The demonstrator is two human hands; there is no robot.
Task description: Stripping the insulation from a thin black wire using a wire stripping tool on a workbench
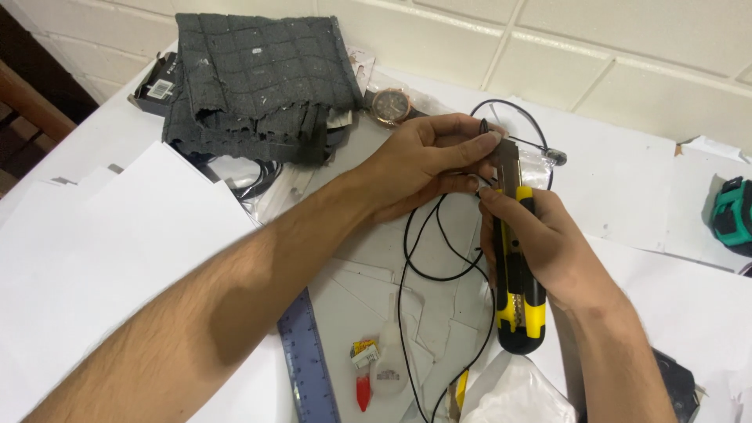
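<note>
My left hand [427,160] pinches the end of a thin black cable [411,258] between thumb and fingers, near the middle of the table. My right hand [540,239] grips a yellow and black utility knife [517,305], its blade end raised against the cable end at my left fingertips. The cable loops down over white paper sheets [376,290] and another loop arcs behind the hands.
A folded grey quilted cloth [254,74] lies at the back left, a wristwatch [389,106] beside it. A blue ruler [307,360] and a small glue bottle [388,356] lie near the front. A green and black device [732,213] sits at the right edge. White sheets [117,258] cover the left.
</note>
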